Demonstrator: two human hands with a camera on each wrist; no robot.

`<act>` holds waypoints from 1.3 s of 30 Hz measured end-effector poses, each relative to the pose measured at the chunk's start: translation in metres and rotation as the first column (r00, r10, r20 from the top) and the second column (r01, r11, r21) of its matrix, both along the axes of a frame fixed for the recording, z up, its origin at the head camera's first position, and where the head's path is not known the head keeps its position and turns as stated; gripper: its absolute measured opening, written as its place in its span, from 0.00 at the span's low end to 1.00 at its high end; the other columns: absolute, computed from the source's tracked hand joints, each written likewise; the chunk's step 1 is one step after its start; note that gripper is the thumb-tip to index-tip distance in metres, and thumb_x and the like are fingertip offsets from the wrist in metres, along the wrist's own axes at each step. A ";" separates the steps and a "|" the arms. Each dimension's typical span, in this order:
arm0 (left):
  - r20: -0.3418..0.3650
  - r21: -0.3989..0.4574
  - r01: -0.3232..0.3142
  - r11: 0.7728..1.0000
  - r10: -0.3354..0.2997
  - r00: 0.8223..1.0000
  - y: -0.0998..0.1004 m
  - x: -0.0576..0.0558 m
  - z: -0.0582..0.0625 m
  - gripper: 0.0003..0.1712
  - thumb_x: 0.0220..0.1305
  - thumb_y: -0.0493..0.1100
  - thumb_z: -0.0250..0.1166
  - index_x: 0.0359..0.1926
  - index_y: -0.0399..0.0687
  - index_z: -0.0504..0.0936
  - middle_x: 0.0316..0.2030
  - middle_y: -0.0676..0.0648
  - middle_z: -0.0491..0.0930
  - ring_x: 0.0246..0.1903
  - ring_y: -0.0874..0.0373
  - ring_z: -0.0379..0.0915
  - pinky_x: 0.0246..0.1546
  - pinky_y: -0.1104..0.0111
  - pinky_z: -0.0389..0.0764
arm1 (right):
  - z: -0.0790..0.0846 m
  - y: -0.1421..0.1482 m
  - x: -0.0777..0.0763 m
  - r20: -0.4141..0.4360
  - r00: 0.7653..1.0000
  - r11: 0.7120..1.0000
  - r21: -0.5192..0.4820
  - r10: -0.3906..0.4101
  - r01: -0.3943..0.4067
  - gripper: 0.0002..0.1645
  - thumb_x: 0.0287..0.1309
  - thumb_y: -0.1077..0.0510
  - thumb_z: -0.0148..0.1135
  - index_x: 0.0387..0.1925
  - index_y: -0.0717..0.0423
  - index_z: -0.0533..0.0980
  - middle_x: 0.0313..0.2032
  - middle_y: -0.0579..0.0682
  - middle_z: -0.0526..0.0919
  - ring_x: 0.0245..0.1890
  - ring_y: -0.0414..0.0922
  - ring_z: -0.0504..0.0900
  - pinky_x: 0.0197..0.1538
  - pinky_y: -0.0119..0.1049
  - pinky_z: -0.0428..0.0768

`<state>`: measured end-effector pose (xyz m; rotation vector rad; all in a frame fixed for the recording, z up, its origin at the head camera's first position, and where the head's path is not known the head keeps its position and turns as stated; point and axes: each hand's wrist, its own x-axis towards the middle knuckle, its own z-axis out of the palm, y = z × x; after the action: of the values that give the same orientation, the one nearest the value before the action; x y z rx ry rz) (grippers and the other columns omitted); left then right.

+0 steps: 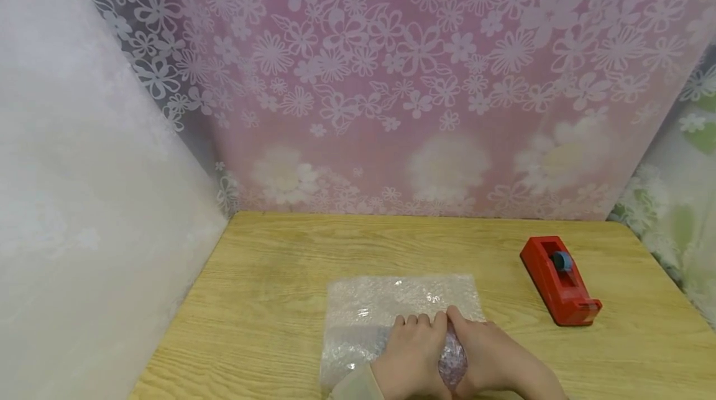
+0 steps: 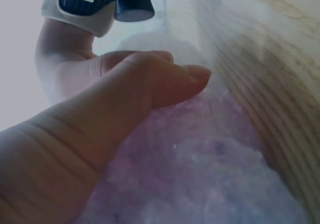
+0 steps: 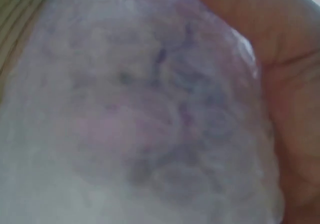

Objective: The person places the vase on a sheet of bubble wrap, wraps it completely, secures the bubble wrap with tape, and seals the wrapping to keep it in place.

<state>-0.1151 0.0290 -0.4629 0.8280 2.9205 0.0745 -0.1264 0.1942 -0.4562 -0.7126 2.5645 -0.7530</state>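
A purple-patterned bundle in bubble wrap [image 1: 452,359] lies between my two hands at the front of the table. My left hand [image 1: 413,350] grips its left side, fingers curled over the top. From the right, my right hand [image 1: 495,353] holds it, the thumb meeting the left hand's. A flat part of the bubble wrap [image 1: 363,300] spreads on the table behind and to the left. Up close in the right wrist view, the wrapped bundle [image 3: 165,108] shows blurred purple, blue and pink markings through the film. What is inside cannot be made out.
A red tape dispenser [image 1: 562,282] with a blue roll of tape stands at the right on the wooden table [image 1: 268,282]. Floral pink cloth [image 1: 414,77] hangs behind the table. White cloth [image 1: 84,201] hangs along the left side.
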 end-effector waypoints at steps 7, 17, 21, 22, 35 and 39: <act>-0.067 -0.025 0.064 0.998 -0.065 0.996 -0.001 0.002 0.002 0.60 0.23 0.78 0.76 0.59 0.58 0.68 0.39 0.54 0.78 0.37 0.58 0.74 0.46 0.61 0.76 | 0.003 0.002 0.011 0.093 0.989 0.993 0.002 -0.116 0.116 0.73 0.28 0.32 0.81 0.67 0.70 0.58 0.55 0.61 0.78 0.49 0.55 0.81 0.51 0.62 0.77; -0.041 -0.034 0.047 0.998 -0.049 0.998 0.002 0.002 0.003 0.60 0.21 0.76 0.78 0.58 0.59 0.68 0.38 0.54 0.77 0.37 0.58 0.74 0.46 0.61 0.75 | 0.005 0.003 0.011 0.065 0.994 0.996 0.026 -0.091 0.089 0.69 0.27 0.32 0.82 0.64 0.67 0.62 0.50 0.57 0.80 0.44 0.52 0.82 0.45 0.61 0.79; -0.027 -0.018 0.030 0.999 -0.030 0.999 0.001 0.003 0.003 0.60 0.21 0.75 0.79 0.58 0.57 0.69 0.36 0.54 0.77 0.35 0.59 0.73 0.43 0.63 0.75 | 0.004 0.002 0.007 0.044 0.997 0.998 0.031 -0.057 0.055 0.62 0.24 0.34 0.84 0.57 0.61 0.65 0.43 0.52 0.81 0.39 0.50 0.82 0.40 0.59 0.80; -0.020 -0.015 0.022 1.000 -0.022 1.000 0.001 0.003 0.002 0.61 0.20 0.75 0.79 0.58 0.57 0.69 0.36 0.54 0.78 0.34 0.59 0.73 0.43 0.63 0.76 | 0.004 0.002 0.006 0.041 0.998 0.998 0.029 -0.051 0.049 0.61 0.23 0.34 0.83 0.56 0.59 0.65 0.41 0.51 0.81 0.38 0.48 0.82 0.39 0.58 0.80; 0.047 -0.007 0.035 0.999 -0.034 0.998 0.003 -0.004 0.006 0.63 0.18 0.77 0.79 0.61 0.62 0.69 0.39 0.53 0.82 0.35 0.58 0.78 0.44 0.61 0.78 | 0.001 0.008 0.007 0.010 0.997 0.995 0.064 -0.077 0.076 0.68 0.22 0.30 0.81 0.63 0.64 0.65 0.48 0.52 0.81 0.43 0.49 0.79 0.44 0.65 0.73; 0.052 -0.020 0.031 0.999 -0.030 0.998 0.005 -0.005 0.007 0.59 0.18 0.76 0.80 0.57 0.64 0.70 0.38 0.54 0.81 0.34 0.59 0.77 0.41 0.63 0.77 | 0.000 0.007 0.012 -0.052 0.993 0.989 0.095 -0.110 0.115 0.65 0.20 0.27 0.79 0.59 0.59 0.68 0.48 0.50 0.81 0.45 0.50 0.79 0.48 0.69 0.69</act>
<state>-0.1196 0.0340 -0.4561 0.8535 2.8545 0.0625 -0.1145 0.2009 -0.4559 -0.5655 2.6820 -0.6465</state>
